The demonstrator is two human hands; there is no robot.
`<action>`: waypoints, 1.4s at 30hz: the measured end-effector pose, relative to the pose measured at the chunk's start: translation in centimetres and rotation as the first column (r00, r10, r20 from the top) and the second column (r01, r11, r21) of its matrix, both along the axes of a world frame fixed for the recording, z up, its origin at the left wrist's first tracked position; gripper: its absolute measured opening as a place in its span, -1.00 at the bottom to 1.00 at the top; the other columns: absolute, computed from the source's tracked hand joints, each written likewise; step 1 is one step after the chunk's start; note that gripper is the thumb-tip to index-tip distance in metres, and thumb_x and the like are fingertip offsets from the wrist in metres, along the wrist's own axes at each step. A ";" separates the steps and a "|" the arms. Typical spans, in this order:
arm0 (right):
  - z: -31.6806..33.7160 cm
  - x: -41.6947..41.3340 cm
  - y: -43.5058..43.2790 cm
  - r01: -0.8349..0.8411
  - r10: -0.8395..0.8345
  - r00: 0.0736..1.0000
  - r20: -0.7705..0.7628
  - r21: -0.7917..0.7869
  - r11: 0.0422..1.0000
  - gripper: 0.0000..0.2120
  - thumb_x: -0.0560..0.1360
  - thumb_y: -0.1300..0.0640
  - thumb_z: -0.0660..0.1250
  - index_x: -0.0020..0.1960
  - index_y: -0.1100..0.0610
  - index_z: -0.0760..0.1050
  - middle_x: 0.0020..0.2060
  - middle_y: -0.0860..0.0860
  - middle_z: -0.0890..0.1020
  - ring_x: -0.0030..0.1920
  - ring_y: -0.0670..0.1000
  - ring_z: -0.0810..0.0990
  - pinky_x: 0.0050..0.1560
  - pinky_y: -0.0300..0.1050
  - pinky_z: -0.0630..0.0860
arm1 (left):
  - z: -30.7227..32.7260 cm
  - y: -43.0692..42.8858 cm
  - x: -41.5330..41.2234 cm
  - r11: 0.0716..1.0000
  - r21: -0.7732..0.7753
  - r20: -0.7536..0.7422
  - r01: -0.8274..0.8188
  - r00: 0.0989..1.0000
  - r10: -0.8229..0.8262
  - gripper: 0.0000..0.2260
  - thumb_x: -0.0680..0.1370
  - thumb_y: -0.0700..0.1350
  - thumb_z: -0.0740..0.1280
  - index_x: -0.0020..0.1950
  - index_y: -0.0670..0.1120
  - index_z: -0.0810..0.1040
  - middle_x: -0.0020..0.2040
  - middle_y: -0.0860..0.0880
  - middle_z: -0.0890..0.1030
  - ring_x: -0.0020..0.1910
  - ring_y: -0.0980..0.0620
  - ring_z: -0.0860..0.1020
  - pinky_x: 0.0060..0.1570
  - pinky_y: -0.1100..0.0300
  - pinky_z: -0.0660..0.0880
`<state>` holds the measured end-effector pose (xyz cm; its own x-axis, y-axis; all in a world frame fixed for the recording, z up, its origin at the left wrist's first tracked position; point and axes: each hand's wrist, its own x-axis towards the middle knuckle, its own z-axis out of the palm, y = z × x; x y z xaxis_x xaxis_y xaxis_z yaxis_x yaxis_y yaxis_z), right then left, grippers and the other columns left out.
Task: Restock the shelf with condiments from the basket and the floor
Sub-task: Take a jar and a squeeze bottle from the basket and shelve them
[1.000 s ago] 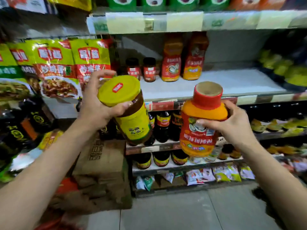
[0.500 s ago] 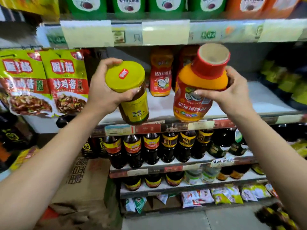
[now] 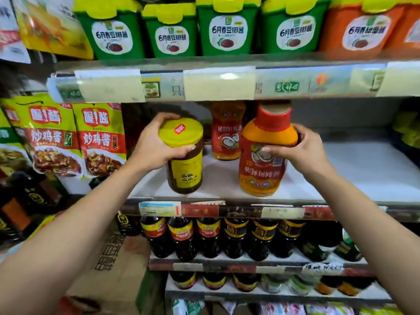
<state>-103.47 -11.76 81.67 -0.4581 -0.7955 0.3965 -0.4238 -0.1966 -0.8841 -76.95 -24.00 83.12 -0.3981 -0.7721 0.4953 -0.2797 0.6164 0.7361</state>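
While both loads hang over the front of the shelf (image 3: 352, 173), I've got one condiment per hand. Well out to the left of my L hand (image 3: 156, 144) hang the sauce packets (image 3: 54, 137), so no room to drift that way.

L hand curls over the top of the yellow-lid jar (image 3: 185, 169). The thumb lies across the front just under the lid, fingers go round the back. It's a firm hold from above, which leaves the base free to land flat. The jar leans a bit, base by the board's front edge. Can't tell if it's touching yet.

Behind & btw my two grips an oyster-sauce bottle (image 3: 227, 135) stands at the back. It has the same label as the one I'm carrying, prob. why mine is coming in ahead of it.

R hand (image 3: 302, 151) wraps the orange bottle (image 3: 261, 169) at its shoulder, below the red cap. The thumb is on the label, fingers round the far side. Gripping high keeps a tall thing upright & should let me slide it back. Its base is also at or just over the front edge.

Right of R hand the white board runs on, so more stock can go there, I reckon. Above both grips sit green tubs (image 3: 172, 30), below them a row of dark bottles (image 3: 209, 237).
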 end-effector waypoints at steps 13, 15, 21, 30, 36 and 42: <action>0.2 -1.8 -3.4 -0.074 0.059 0.978 0.200 0.071 0.995 -0.57 0.28 0.26 0.47 0.10 0.11 0.42 -0.16 -0.08 0.59 -0.27 -0.20 0.62 -0.34 -0.41 0.53 | -2.5 -5.9 -0.5 0.975 0.138 -0.079 0.172 0.984 -0.162 -0.29 0.03 0.04 0.47 0.14 -0.02 0.35 0.00 0.06 0.51 -0.11 0.40 0.55 -0.06 0.49 0.46; 0.0 -1.7 -3.2 -0.088 0.076 0.975 0.207 0.051 0.995 -0.53 0.23 0.21 0.47 0.10 0.12 0.42 -0.15 -0.08 0.59 -0.32 -0.26 0.62 -0.33 -0.42 0.53 | -2.6 -6.3 -0.2 0.964 0.168 -0.098 0.208 0.976 -0.193 -0.27 0.05 0.01 0.47 0.18 -0.06 0.34 0.02 0.07 0.51 -0.08 0.38 0.56 -0.07 0.48 0.46; -3.4 -1.9 -2.5 -0.171 0.153 0.981 0.120 0.156 0.973 -0.43 0.20 0.21 0.54 0.12 -0.02 0.37 -0.08 -0.16 0.58 -0.21 -0.30 0.61 -0.25 -0.41 0.53 | -3.2 -6.5 0.6 0.928 0.270 -0.154 0.256 0.963 -0.221 -0.04 -0.04 0.13 0.59 0.27 0.04 0.25 0.12 0.07 0.49 0.04 0.24 0.55 -0.02 0.42 0.47; -8.3 -2.4 -2.5 -0.131 0.120 0.991 0.053 0.311 0.941 -0.18 0.06 0.16 0.60 0.22 -0.07 0.30 0.01 -0.13 0.58 0.02 -0.12 0.56 0.06 -0.10 0.48 | -10.7 -2.7 -1.2 0.959 0.228 -0.039 -0.171 0.982 0.185 0.11 0.05 -0.01 0.63 0.44 0.03 0.05 0.31 0.04 0.39 0.28 0.06 0.40 0.27 0.08 0.37; -7.9 -2.5 -2.9 -0.177 0.162 0.984 0.076 0.301 0.937 -0.28 0.05 0.18 0.57 0.07 -0.21 0.32 0.00 -0.16 0.57 0.03 -0.12 0.56 0.07 -0.07 0.49 | -9.2 -5.5 1.1 0.928 0.364 -0.001 0.086 0.996 -0.092 -0.14 0.23 -0.43 0.49 0.41 -0.14 0.12 0.11 0.07 0.49 0.03 0.30 0.53 0.10 0.23 0.52; -8.4 -2.6 -2.6 -0.175 0.165 0.985 0.060 0.311 0.934 -0.12 0.00 0.01 0.59 0.23 -0.15 0.24 0.08 -0.14 0.55 0.09 -0.10 0.55 0.10 -0.09 0.49 | -11.0 -5.1 1.6 0.871 0.480 -0.024 0.106 0.994 -0.108 -0.10 0.06 0.04 0.59 0.28 0.21 0.18 0.27 -0.02 0.45 0.22 0.06 0.49 0.17 0.10 0.50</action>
